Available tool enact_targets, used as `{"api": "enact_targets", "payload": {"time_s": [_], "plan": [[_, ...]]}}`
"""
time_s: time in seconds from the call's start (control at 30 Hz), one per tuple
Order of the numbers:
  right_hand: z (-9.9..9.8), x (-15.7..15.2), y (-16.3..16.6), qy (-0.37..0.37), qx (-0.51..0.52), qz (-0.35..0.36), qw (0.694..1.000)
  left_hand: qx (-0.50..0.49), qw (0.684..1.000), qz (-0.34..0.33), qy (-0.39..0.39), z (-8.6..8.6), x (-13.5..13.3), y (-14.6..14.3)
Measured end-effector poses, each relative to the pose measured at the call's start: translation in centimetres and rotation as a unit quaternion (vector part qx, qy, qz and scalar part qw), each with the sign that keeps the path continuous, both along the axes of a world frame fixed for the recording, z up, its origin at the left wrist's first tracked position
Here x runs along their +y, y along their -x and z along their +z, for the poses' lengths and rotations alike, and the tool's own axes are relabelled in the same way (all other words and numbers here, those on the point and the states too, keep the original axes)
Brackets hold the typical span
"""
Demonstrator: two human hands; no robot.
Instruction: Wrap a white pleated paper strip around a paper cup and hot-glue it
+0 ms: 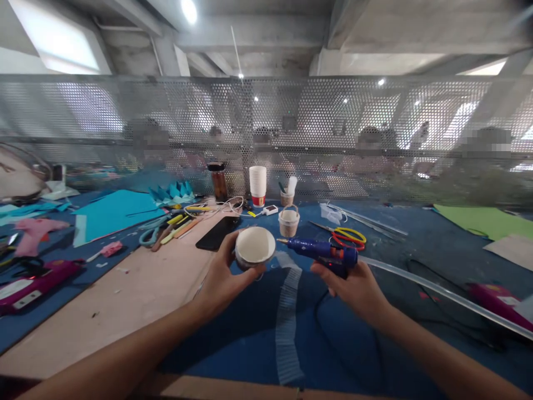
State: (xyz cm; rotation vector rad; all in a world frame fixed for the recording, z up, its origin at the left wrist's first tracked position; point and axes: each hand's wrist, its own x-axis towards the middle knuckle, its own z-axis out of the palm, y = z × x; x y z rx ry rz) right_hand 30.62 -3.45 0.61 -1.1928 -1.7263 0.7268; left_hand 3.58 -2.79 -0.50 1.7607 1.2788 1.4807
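Observation:
My left hand (225, 273) is wrapped round a small paper cup (255, 245), its open mouth tilted toward me. A blue hot glue gun (318, 251) is gripped in my right hand (358, 289), and its nozzle points left, close to the cup's rim; whether the two touch I cannot tell. A long clear glue stick (441, 288) trails out of the gun's back to the right. Between my hands, a pleated translucent strip (288, 322) lies on the blue table top, its far end just beyond the cup.
Beyond the cup stand a small handled basket (288, 222), stacked paper cups (257, 186) and a brown jar (217, 182). Scissors (347, 236) lie behind the gun. A black phone (219, 232) and a pink glue gun (36, 233) are leftward. A perforated metal screen (316, 128) closes the back.

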Motion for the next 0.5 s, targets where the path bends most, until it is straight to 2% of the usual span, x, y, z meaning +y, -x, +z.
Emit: {"api": "enact_targets", "payload": {"time_s": [0.17,0.5], "plan": [[-0.3,-0.1,-0.1,-0.055,-0.037,0.005,0.998,0.01,0.999,0.019,-0.036,-0.2,0.2,0.2],[-1.7,0.4,-0.5,-0.074,-0.051,-0.001,0.996,0.046,0.996,0.029,-0.075,0.2,0.1,0.2]]}}
